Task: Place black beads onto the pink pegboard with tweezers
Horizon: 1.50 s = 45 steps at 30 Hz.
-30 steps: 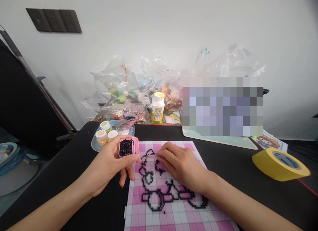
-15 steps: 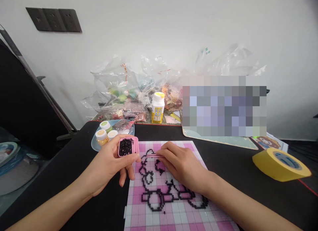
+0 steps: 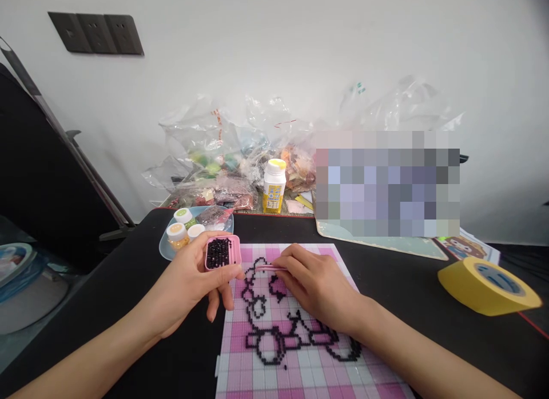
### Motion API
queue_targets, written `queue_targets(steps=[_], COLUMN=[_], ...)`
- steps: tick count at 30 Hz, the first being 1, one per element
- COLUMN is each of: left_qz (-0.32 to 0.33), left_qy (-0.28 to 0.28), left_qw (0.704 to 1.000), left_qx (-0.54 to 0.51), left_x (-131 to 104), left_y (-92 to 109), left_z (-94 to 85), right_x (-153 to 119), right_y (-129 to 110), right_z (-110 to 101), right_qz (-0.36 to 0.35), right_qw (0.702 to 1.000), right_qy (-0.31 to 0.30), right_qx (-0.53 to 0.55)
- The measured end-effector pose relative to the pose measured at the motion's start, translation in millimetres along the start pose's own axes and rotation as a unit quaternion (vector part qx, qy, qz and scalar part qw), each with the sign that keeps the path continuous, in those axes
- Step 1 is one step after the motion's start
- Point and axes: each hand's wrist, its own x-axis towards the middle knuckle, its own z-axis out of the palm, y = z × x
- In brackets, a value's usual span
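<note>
A small pink tray [image 3: 235, 251] of black beads [image 3: 218, 253] is held in my left hand [image 3: 201, 276], thumb along its near edge, over the left edge of the board. Pink tweezers [image 3: 268, 268] are pinched in my right hand [image 3: 315, 279], their tips pointing left over the upper part of the pattern. Beneath lies a pink and white checked pegboard [image 3: 253, 382] with black bead outlines [image 3: 269, 346] on it. Whether the tweezer tips hold a bead is too small to tell.
A blue plate [image 3: 165, 251] with lidded jars stands at the left. Behind are a white and yellow bottle [image 3: 274, 186] and plastic bags [image 3: 201, 136]. At the right lies a yellow tape roll [image 3: 489, 286]; a bin [image 3: 30, 296] is at far left.
The view has shifted very slightly. Both hands keep nearly the same place and hold, with the tray and the tweezers still in them.
</note>
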Motion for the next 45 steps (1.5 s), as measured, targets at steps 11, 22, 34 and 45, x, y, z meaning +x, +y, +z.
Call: queue_targets(steps=[11,22,34,45], left_qz=[-0.011,-0.012,-0.016,-0.015], left_qy=[-0.006,-0.009,-0.005,-0.001], left_qw=[1.000,1.000,1.000,1.000], left_qx=[0.011,0.008,0.015,0.014], left_x=[1.4,1.6,1.3,0.6], left_y=[0.4,0.5,1.1,0.8], left_z=[0.1,0.2,0.8,0.0], right_x=[0.0,-0.3,0.2,-1.9], right_y=[0.2,-0.7,-1.6,2.2], right_z=[-2.9,-2.7,-1.9,-3.4], right_qz=[0.010,-0.001,-0.004,-0.010], right_qw=[1.000,1.000,1.000,1.000], right_qy=[0.006,0.000,-0.002,0.012], right_qx=[0.007,0.016,0.016,0.001])
